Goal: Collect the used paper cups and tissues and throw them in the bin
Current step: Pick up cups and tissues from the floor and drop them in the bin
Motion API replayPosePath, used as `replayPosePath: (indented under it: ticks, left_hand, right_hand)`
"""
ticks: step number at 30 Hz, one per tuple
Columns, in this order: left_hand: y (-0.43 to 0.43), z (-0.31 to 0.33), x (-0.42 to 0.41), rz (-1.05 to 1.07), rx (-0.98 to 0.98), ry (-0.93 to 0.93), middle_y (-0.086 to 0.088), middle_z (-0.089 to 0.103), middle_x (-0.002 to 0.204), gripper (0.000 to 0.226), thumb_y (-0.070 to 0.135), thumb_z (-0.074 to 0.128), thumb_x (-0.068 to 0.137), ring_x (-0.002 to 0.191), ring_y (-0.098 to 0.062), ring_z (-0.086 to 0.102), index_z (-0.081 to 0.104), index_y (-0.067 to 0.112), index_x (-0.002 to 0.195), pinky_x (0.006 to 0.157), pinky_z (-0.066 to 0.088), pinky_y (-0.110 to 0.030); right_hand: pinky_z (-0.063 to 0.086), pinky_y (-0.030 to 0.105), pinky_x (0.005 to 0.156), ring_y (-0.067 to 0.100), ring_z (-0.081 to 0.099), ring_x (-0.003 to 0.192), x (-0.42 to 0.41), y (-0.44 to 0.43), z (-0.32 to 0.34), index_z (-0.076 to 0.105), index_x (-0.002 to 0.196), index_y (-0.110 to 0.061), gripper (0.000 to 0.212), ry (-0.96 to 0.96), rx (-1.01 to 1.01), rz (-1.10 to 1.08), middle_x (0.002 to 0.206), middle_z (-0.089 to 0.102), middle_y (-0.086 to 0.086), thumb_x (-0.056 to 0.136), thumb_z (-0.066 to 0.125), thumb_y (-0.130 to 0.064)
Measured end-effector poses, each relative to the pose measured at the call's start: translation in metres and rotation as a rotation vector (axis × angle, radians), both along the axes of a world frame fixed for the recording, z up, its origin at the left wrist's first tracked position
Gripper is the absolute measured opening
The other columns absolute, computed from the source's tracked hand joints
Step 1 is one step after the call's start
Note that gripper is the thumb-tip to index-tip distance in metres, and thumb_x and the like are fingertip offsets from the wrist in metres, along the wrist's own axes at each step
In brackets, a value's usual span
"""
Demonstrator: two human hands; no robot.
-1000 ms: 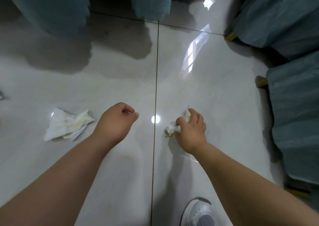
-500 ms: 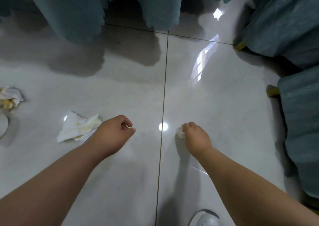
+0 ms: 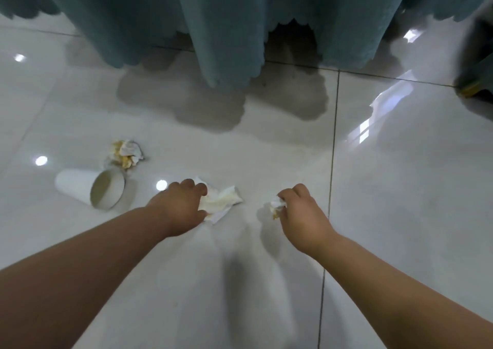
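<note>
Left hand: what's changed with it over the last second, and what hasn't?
The left hand moved off bare floor onto the flat stained tissue, fingers closing on its edge. The view swung left, revealing a tipped paper cup and another crumpled tissue. Unchanged: right hand clenched on its small wad.

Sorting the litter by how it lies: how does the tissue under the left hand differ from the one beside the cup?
The tissue under the left hand lies spread fairly flat; the tissue beside the cup is balled up. The flat one is touched by fingers; the balled one lies untouched. Both are white with yellow stains, on the floor.
</note>
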State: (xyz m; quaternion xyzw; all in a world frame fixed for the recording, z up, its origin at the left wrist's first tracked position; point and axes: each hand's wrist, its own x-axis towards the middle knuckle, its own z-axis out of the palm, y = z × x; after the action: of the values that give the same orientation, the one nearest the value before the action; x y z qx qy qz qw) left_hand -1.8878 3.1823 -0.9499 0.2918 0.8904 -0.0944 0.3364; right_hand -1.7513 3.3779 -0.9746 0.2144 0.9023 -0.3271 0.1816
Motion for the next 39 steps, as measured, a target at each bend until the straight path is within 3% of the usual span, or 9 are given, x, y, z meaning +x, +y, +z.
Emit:
replayPosePath:
  ticks: [7, 12, 14, 18, 22, 26, 29, 33, 39]
  left_hand:
    - [-0.006, -0.050, -0.006, 0.066, 0.124, -0.072, 0.002, -0.009, 0.157, 0.094, 0.056, 0.060, 0.082, 0.143, -0.035, 0.003, -0.006, 0.046, 0.147, 0.111, 0.028, -0.048]
    - [0.010, -0.078, 0.009, -0.007, 0.042, -0.111, 0.003, -0.022, 0.157, 0.078, 0.056, 0.050, 0.089, 0.141, -0.047, -0.013, -0.004, 0.051, 0.145, 0.114, 0.019, -0.054]
    - [0.014, -0.080, 0.014, -0.023, 0.037, -0.042, -0.001, -0.015, 0.158, 0.062, 0.047, 0.045, 0.095, 0.140, -0.048, -0.006, 0.010, 0.047, 0.147, 0.111, 0.021, -0.052]
    - [0.010, -0.073, 0.011, -0.054, 0.146, 0.001, -0.005, 0.022, 0.147, 0.039, 0.011, 0.039, 0.096, 0.128, -0.036, 0.027, 0.043, 0.026, 0.133, 0.098, 0.040, -0.041]
    - [-0.001, -0.055, 0.004, -0.042, 0.176, -0.087, -0.006, 0.037, 0.134, 0.052, -0.003, 0.036, 0.088, 0.115, -0.030, 0.039, 0.040, 0.020, 0.134, 0.088, 0.045, -0.036]
    - [-0.011, -0.018, -0.010, -0.057, 0.306, -0.049, -0.005, 0.038, 0.133, 0.069, -0.002, 0.036, 0.087, 0.112, -0.030, 0.041, 0.027, 0.035, 0.145, 0.092, 0.044, -0.039]
    - [-0.018, 0.013, -0.028, 0.000, 0.411, 0.044, -0.004, 0.039, 0.129, 0.057, 0.002, 0.037, 0.089, 0.110, -0.029, 0.041, 0.039, 0.034, 0.137, 0.087, 0.043, -0.035]
    - [-0.054, 0.037, -0.050, 0.145, 0.513, 0.205, 0.000, 0.045, 0.119, 0.038, 0.012, 0.039, 0.093, 0.101, -0.026, 0.046, 0.051, 0.032, 0.123, 0.072, 0.037, -0.031]
    - [-0.136, 0.046, -0.058, 0.465, 0.686, 0.253, -0.003, 0.051, 0.109, 0.026, 0.021, 0.041, 0.092, 0.092, -0.027, 0.050, 0.059, 0.024, 0.109, 0.074, 0.042, -0.035]
  right_hand:
    - [0.041, 0.016, 0.068, 0.012, 0.055, 0.087, 0.002, -0.012, 0.001, 0.055, 0.098, -0.020, 0.017, 0.030, -0.120, -0.072, 0.107, 0.052, -0.005, 0.097, 0.042, -0.010]
    - [0.052, 0.034, 0.082, 0.013, 0.062, 0.087, 0.013, -0.005, 0.011, 0.058, 0.098, -0.025, 0.028, 0.024, -0.179, -0.131, 0.098, 0.060, -0.002, 0.095, 0.039, -0.004]
    - [0.051, 0.035, 0.082, 0.015, 0.059, 0.087, 0.013, -0.002, 0.013, 0.055, 0.097, -0.029, 0.028, 0.029, -0.148, -0.142, 0.098, 0.058, -0.002, 0.096, 0.039, -0.006]
    - [0.043, 0.023, 0.072, 0.009, 0.053, 0.086, 0.001, -0.007, 0.019, 0.056, 0.097, -0.027, 0.017, 0.069, -0.115, -0.183, 0.096, 0.056, -0.005, 0.098, 0.042, -0.019]
    - [0.039, 0.017, 0.069, 0.006, 0.051, 0.085, -0.023, -0.027, 0.027, 0.053, 0.100, -0.026, 0.013, 0.043, -0.068, -0.123, 0.099, 0.053, -0.006, 0.097, 0.041, -0.028]
    - [0.040, 0.025, 0.077, 0.009, 0.052, 0.089, -0.051, -0.052, 0.031, 0.056, 0.107, -0.025, 0.025, 0.058, -0.005, -0.108, 0.104, 0.053, -0.006, 0.097, 0.041, -0.043]
    - [0.038, 0.026, 0.080, 0.010, 0.051, 0.091, -0.072, -0.069, 0.034, 0.057, 0.112, -0.023, 0.029, 0.105, 0.016, -0.138, 0.106, 0.053, -0.005, 0.098, 0.039, -0.042]
    - [0.040, 0.029, 0.077, 0.010, 0.053, 0.086, -0.097, -0.091, 0.041, 0.058, 0.097, -0.022, 0.025, 0.189, -0.016, -0.168, 0.100, 0.058, -0.003, 0.099, 0.038, -0.038]
    - [0.048, 0.037, 0.085, 0.014, 0.057, 0.088, -0.134, -0.135, 0.056, 0.057, 0.096, -0.022, 0.026, 0.177, -0.013, -0.095, 0.101, 0.058, -0.002, 0.099, 0.038, -0.040]
